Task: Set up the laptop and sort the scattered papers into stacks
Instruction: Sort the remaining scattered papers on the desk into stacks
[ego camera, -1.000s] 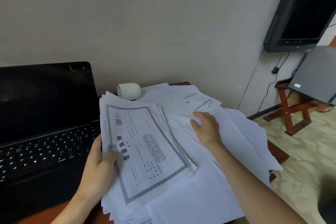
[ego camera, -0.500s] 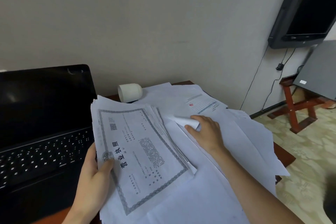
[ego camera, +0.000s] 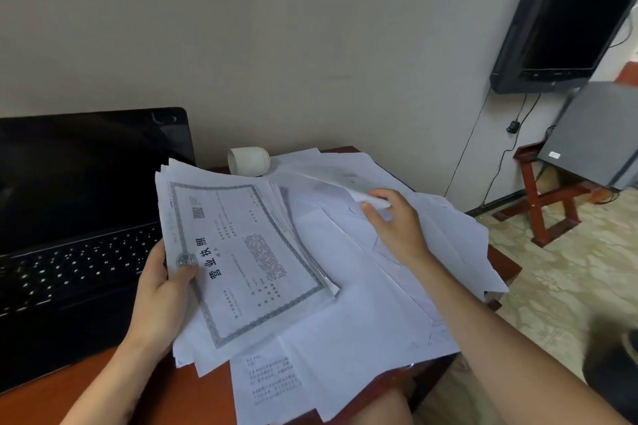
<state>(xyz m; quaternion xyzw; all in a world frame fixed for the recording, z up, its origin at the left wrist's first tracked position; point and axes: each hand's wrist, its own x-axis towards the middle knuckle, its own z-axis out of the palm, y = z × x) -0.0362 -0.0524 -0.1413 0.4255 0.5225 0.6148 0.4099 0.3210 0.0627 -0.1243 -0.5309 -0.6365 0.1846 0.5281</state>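
Change: the right hand (ego camera: pixel 397 221), which lay flat on the loose papers (ego camera: pixel 362 304) a second ago, has curled round the near edge of one sheet (ego camera: pixel 331 179) and raised it; the sheet is blurred by motion. The left hand (ego camera: pixel 162 290) and its stack (ego camera: pixel 241 252) have barely shifted.

Item 1, laptop (ego camera: pixel 69 235): open at the left of the desk (ego camera: pixel 51 397), screen dark, keys lit. This part of the task looks done.

Item 2, stack: held tilted above the desk, just right of the laptop, a bordered certificate on top. The left thumb (ego camera: pixel 184 274) presses on its near-left edge; the other fingers are under the paper and hidden.

Item 3, sheet: far right of the stack, its edge pinched between the right thumb and curled fingers (ego camera: pixel 371 209).

Item 4, loose papers: overlapping across the right half of the desk, some hanging over the near and right edges.

Item 5, white cylinder (ego camera: pixel 248 160): far side, against the wall, touching the papers.

Step in hand, as judged: gathering one more sheet into the stack. Next move calls for lifting the sheet free of those beneath without dragging them, carrying it left, and squaring it on the certificate.
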